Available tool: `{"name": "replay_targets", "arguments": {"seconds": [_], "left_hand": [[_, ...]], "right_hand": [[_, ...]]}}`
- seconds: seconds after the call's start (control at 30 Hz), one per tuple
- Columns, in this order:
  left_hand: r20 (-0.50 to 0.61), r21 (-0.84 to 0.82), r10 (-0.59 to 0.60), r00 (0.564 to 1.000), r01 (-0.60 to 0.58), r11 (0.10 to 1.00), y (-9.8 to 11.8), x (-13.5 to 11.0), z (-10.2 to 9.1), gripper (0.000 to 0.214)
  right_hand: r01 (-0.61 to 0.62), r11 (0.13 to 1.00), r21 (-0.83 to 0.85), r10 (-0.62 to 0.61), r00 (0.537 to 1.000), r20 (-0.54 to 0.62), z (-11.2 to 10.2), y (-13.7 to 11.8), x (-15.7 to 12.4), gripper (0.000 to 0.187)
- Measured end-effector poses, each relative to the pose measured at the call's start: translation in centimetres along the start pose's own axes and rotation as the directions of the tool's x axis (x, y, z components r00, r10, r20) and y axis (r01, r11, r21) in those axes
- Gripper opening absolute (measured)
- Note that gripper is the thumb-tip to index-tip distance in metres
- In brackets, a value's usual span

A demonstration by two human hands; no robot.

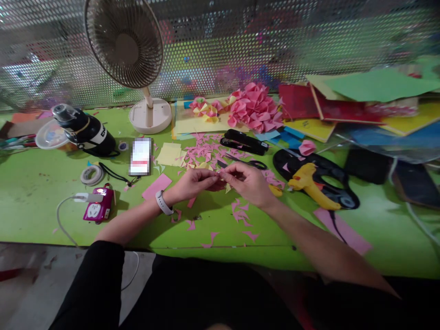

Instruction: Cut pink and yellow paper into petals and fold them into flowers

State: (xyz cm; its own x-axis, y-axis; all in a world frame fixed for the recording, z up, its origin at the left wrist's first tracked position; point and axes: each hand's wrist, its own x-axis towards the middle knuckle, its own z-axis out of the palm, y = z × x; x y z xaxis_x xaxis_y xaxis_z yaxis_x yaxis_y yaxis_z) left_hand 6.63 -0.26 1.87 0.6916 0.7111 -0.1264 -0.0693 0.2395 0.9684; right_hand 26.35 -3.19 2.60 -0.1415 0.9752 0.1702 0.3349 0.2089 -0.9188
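Now pinching a tiny pinkish piece point(218, 173) btwn the fingertips of left hand point(195, 182) & right hand point(248, 182), w/ both together over the middle of the green table point(34, 192). Can't make out exact shape or folds, b/c of small size & fingers in front.

For good handling, prob. best to grip by the very edge, w/ light thumb pressure only, so as not to crush or crease. Steady w/ left, turn w/ right, in small moves. Rest forearms lightly to cut down wobble.

Mind the white wristband point(164, 203) on the left wrist: lift clear of pink scraps point(202, 149), else liable to drag or mix. Watch out for black scissors point(253, 162) just far of right hand, w/ stapler point(242, 141) farther back; poss. worth sliding aside for elbow rm. Give a wide berth to the yellow glue gun point(305, 178), lying to the right on a black curved base point(283, 162); can't tell hot or cold, so treat as hot. Leave the pink folded-paper pile point(254, 110) uncrushed at far side. Check the fan point(127, 50), far left: can't tell if on, but apt to scatter light bits if so.
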Motion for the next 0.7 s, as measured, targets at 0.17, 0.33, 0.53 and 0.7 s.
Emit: {"name": "replay_targets", "arguments": {"seconds": [0.17, 0.33, 0.53, 0.7], "left_hand": [[0.0, -0.02, -0.012, 1.0, 0.012, 1.0, 0.5, -0.1, 0.0, 0.045], [0.053, -0.111, -0.101, 0.994, 0.106, 0.988, 1.3, -0.5, 0.2, 0.043], [0.165, -0.173, -0.192, 0.968, 0.22, 0.96, 1.5, -0.6, 0.2, 0.035], [0.164, -0.221, -0.265, 0.95, 0.298, 0.929, 1.5, -0.5, 0.3, 0.035]], "right_hand": [[-0.04, 0.998, 0.037, 0.04, 0.999, 0.013, -0.2, 0.1, -0.1, 0.035], [-0.085, 0.991, 0.105, 0.077, 0.994, 0.079, -1.0, 0.2, 0.0, 0.039], [-0.095, 0.983, 0.157, 0.04, 0.945, 0.326, -1.0, -0.3, 0.2, 0.042], [-0.009, 0.992, 0.126, -0.031, 0.949, 0.313, -0.8, -0.7, 0.0, 0.039]]}}
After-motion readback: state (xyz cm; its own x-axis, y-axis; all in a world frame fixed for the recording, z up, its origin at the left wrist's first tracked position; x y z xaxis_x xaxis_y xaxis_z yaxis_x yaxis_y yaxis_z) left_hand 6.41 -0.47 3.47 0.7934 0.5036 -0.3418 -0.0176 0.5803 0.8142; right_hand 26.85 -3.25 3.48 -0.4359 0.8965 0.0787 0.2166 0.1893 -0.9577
